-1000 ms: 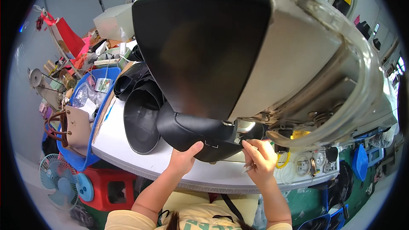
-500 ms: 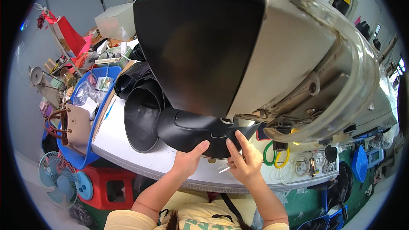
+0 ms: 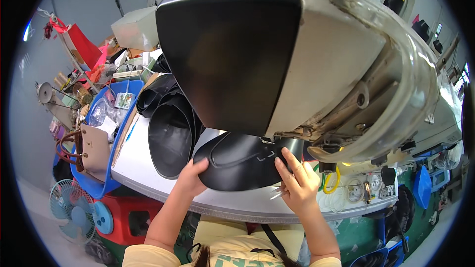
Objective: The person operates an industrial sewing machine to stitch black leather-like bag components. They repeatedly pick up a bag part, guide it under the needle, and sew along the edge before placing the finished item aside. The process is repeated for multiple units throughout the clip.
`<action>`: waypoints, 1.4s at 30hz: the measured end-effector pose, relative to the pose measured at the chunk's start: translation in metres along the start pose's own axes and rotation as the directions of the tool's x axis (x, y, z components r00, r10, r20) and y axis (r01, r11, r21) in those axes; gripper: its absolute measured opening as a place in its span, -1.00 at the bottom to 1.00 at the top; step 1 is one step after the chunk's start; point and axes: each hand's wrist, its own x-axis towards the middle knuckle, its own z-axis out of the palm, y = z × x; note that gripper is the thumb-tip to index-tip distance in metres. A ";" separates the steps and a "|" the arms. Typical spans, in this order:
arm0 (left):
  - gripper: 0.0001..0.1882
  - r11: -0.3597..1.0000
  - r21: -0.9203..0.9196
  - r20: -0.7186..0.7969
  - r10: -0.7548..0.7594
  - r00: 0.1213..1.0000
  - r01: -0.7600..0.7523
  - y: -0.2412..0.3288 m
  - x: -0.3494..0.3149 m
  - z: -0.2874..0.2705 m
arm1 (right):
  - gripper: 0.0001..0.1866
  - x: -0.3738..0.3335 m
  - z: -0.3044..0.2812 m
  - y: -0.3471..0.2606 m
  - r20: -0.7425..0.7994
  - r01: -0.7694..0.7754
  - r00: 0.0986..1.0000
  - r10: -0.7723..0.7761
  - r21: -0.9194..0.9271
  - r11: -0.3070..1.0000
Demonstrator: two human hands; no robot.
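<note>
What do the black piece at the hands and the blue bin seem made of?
Black piece: probably leather or a synthetic like it; smooth, satin finish, with soft highlights on its curve. Blue bin: likely plastic, given its even colour and smooth, rigid-looking walls.

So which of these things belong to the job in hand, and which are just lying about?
Seemingly in the job: black curved piece, machine above it, slim pointed tool in the right grip, white table, probably the similar black pieces.

Apparently just lying about: beige handbag, blue fan, blue bin.
</note>
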 end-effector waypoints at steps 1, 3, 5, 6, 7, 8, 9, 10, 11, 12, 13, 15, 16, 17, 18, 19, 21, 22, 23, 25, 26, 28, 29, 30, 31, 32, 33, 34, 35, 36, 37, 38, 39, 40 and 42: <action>-0.34 0.997 0.047 -0.028 0.055 0.998 -0.054 -0.006 -0.007 0.007 | -0.39 0.001 -0.002 0.000 0.007 0.007 1.000 -0.007 -0.008 1.000; -0.33 0.993 0.115 0.006 -0.013 1.000 0.012 -0.012 -0.027 0.009 | -0.39 0.001 -0.005 0.000 0.026 0.015 1.000 -0.015 -0.018 1.000; -0.40 0.994 0.108 -0.063 0.032 0.997 -0.025 -0.028 -0.032 0.014 | -0.39 0.000 -0.005 0.006 0.022 0.008 1.000 -0.008 0.006 1.000; -0.41 0.996 0.084 -0.075 0.018 0.997 -0.012 -0.031 -0.035 0.017 | -0.40 0.000 -0.007 0.007 0.034 -0.004 0.999 0.004 0.021 1.000; -0.42 0.998 0.059 -0.086 0.004 0.996 0.002 -0.034 -0.037 0.018 | -0.40 0.001 -0.009 0.007 0.045 -0.017 0.999 0.015 0.035 0.999; -0.43 0.999 0.040 -0.056 0.006 0.998 -0.004 -0.038 -0.038 0.019 | -0.39 0.002 -0.010 0.008 0.054 -0.024 0.998 0.022 0.044 0.999; -0.44 0.999 0.036 -0.068 0.003 0.998 -0.001 -0.039 -0.038 0.020 | -0.39 0.003 -0.012 0.009 0.063 -0.032 0.998 0.029 0.053 0.998; -0.44 0.999 0.032 -0.080 -0.001 0.997 0.003 -0.040 -0.038 0.021 | -0.39 0.004 -0.014 0.009 0.072 -0.040 0.997 0.036 0.061 0.997; -0.45 1.000 0.026 -0.094 -0.005 0.996 0.007 -0.042 -0.039 0.022 | -0.38 0.004 -0.014 0.009 0.092 -0.074 0.993 0.067 0.078 0.994; -0.48 0.999 0.028 -0.104 0.019 0.994 -0.016 -0.045 -0.038 0.022 | -0.37 0.006 -0.014 0.008 0.113 -0.109 0.989 0.098 0.094 0.990; -0.52 0.999 0.030 -0.113 0.042 0.993 -0.039 -0.048 -0.036 0.023 | -0.37 0.007 -0.014 0.007 0.134 -0.143 0.983 0.128 0.109 0.984; -0.56 0.998 0.033 -0.137 0.053 0.989 -0.049 -0.053 -0.035 0.026 | -0.34 0.008 -0.016 0.009 0.138 -0.149 0.981 0.134 0.112 0.982; -0.57 0.999 0.033 -0.154 0.044 0.987 -0.040 -0.056 -0.037 0.028 | -0.33 0.009 -0.017 0.010 0.139 -0.154 0.981 0.137 0.118 0.981; -0.59 0.999 0.035 -0.173 0.042 0.984 -0.037 -0.059 -0.039 0.030 | -0.32 0.009 -0.016 0.011 0.137 -0.153 0.981 0.135 0.130 0.980; -0.60 0.998 0.037 -0.167 0.057 0.984 -0.052 -0.062 -0.042 0.035 | -0.31 0.009 -0.016 0.013 0.156 -0.170 0.977 0.147 0.144 0.975; -0.61 0.997 0.040 -0.162 0.072 0.984 -0.067 -0.065 -0.044 0.042 | -0.30 0.007 -0.017 0.016 0.174 -0.187 0.972 0.159 0.158 0.970; -0.62 0.997 0.034 -0.134 0.080 0.988 -0.076 -0.070 -0.046 0.044 | -0.28 0.006 -0.018 0.019 0.195 -0.211 0.965 0.176 0.174 0.962; -0.62 0.997 0.027 -0.115 0.073 0.991 -0.070 -0.073 -0.046 0.041 | -0.28 0.005 -0.019 0.018 0.198 -0.219 0.963 0.183 0.179 0.959; -0.61 0.998 0.021 -0.099 0.066 0.993 -0.064 -0.076 -0.046 0.037 | -0.28 0.004 -0.019 0.018 0.202 -0.228 0.961 0.190 0.188 0.955; -0.62 0.988 0.100 -0.069 0.122 0.990 -0.115 -0.078 -0.045 0.036 | -0.28 0.013 -0.019 0.019 0.175 -0.191 0.972 0.159 0.179 0.965; -0.64 0.972 0.177 -0.074 0.172 0.982 -0.156 -0.080 -0.045 0.042 | -0.28 0.014 -0.019 0.019 0.163 -0.175 0.976 0.146 0.175 0.969; -0.70 0.933 0.289 -0.050 0.239 0.970 -0.215 -0.085 -0.046 0.052 | -0.32 0.005 -0.016 0.032 0.252 -0.307 0.934 0.252 0.208 0.929; -0.74 0.917 0.325 -0.017 0.251 0.968 -0.232 -0.087 -0.045 0.060 | -0.38 0.002 -0.017 0.040 0.302 -0.384 0.900 0.315 0.204 0.900; -0.77 0.898 0.359 0.015 0.265 0.964 -0.252 -0.089 -0.045 0.065 | -0.44 0.000 -0.018 0.047 0.386 -0.478 0.830 0.402 0.121 0.870; -0.78 0.893 0.372 0.029 0.264 0.964 -0.255 -0.087 -0.043 0.069 | -0.50 -0.002 -0.019 0.052 0.449 -0.546 0.759 0.471 0.046 0.836; -0.79 0.886 0.382 0.039 0.267 0.963 -0.261 -0.085 -0.040 0.074 | -0.55 -0.002 -0.019 0.056 0.497 -0.598 0.691 0.526 -0.017 0.801; -0.79 0.880 0.392 0.050 0.269 0.962 -0.267 -0.084 -0.038 0.076 | -0.56 -0.002 -0.018 0.057 0.487 -0.565 0.719 0.496 -0.005 0.825; -0.79 0.906 0.362 0.037 0.221 0.975 -0.219 -0.082 -0.039 0.074 | -0.56 -0.002 -0.017 0.058 0.476 -0.531 0.747 0.464 0.007 0.847; -0.80 0.938 0.334 0.019 0.092 0.996 -0.093 -0.081 -0.042 0.073 | -0.55 -0.001 -0.016 0.058 0.423 -0.503 0.807 0.412 0.126 0.855; -0.81 0.952 0.305 0.006 -0.040 0.999 0.036 -0.079 -0.048 0.073 | -0.54 0.000 -0.015 0.058 0.389 -0.479 0.838 0.384 0.183 0.859; -0.81 0.948 0.273 -0.003 -0.171 0.985 0.165 -0.077 -0.054 0.071 | -0.53 0.001 -0.014 0.057 0.355 -0.450 0.865 0.354 0.239 0.860; -0.82 0.824 0.471 0.023 -0.368 0.930 0.314 -0.078 -0.063 0.067 | -0.52 0.003 -0.014 0.055 0.349 -0.434 0.873 0.341 0.238 0.869; -0.81 0.758 0.651 0.174 -0.105 0.979 -0.034 -0.071 -0.066 0.072 | -0.55 0.003 -0.013 0.054 0.333 -0.418 0.881 0.337 0.212 0.883; -0.80 0.565 0.736 0.370 0.125 0.921 -0.372 -0.062 -0.070 0.083 | -0.58 0.004 -0.013 0.053 0.315 -0.401 0.889 0.332 0.185 0.897; -0.69 0.147 0.692 0.604 0.420 0.678 -0.707 -0.039 -0.066 0.097 | -0.76 0.005 -0.012 0.051 0.266 -0.374 0.905 0.332 0.125 0.919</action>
